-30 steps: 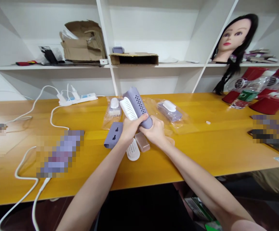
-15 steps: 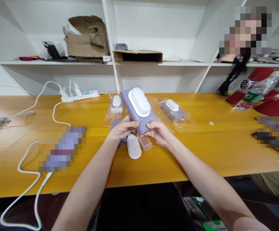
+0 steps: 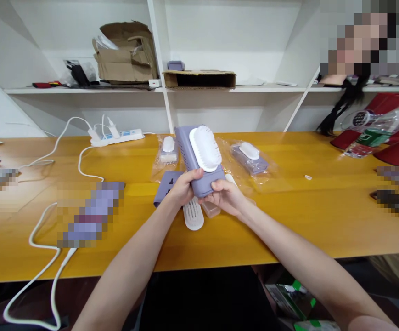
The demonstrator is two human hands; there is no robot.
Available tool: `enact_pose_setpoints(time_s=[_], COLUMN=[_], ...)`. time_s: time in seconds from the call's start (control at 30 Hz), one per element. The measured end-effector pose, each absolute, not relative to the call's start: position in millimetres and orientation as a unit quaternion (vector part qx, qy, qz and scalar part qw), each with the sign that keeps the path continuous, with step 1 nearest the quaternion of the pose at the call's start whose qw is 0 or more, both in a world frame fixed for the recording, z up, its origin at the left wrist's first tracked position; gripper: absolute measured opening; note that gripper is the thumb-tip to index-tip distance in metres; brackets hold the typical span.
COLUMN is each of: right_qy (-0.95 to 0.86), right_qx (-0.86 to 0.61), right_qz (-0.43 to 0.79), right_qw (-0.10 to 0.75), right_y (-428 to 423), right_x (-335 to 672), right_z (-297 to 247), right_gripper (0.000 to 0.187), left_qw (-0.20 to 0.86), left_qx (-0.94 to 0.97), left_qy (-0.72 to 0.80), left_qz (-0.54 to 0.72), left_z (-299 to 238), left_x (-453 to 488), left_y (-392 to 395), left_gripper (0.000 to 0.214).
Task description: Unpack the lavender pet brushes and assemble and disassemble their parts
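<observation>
From the head-worn view, two bare forearms reach forward over a yellow wooden table [image 3: 268, 234], and both hands meet just above its middle. The left hand [image 3: 185, 188] is closed around the lower part of a lilac perforated plastic housing [image 3: 185, 151], its fingers curled over the near side. The right hand [image 3: 225, 196] is cupped under the housing's lower end, with the fingers wrapped toward the left hand. This two-handed grip is firm and holds the housing tilted upright, leaving its upper end and face uncovered. A white oval ribbed cap [image 3: 205, 148] sits on that face, touching the housing.

Just below the hands lie one lilac slotted plate [image 3: 163, 195], one white ribbed oval piece [image 3: 193, 215], and one translucent block [image 3: 210, 210], partly hidden by the right hand. Beyond the hands are two lilac-and-white units in clear plastic bags [image 3: 167, 154] [image 3: 249, 158], one on each side of the housing. Farther left is one white power strip [image 3: 118, 137] with white cables [image 3: 56, 243]. A cardboard box [image 3: 199, 79] rests on a white shelf [image 3: 82, 91] behind the table.
</observation>
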State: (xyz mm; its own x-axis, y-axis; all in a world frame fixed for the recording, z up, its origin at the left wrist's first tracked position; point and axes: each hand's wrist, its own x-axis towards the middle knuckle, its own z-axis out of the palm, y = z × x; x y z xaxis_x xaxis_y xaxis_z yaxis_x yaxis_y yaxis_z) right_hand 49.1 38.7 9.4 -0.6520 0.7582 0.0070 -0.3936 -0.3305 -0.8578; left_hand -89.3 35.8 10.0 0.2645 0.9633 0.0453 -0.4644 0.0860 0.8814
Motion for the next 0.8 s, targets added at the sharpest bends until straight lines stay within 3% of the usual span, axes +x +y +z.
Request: enact_pose_setpoints(time_s=[0.2,0.8], right_qy=[-0.427,-0.445], right_qx=[-0.217,-0.193], right_qz=[0.79,0.808], right_qw=[0.383,0.334], right_y=[35,41], right_x=[53,55], right_z=[10,3], right_gripper=[0.025,0.031], left_qw=[0.683,0.671], left_qx=[0.44,0.419], left_qy=[0.291,0.268], left_qz=[0.506,0.551], left_z=[3,12], left_x=[-93,-83], left_y=[36,31], left_gripper=[0.082,0.062])
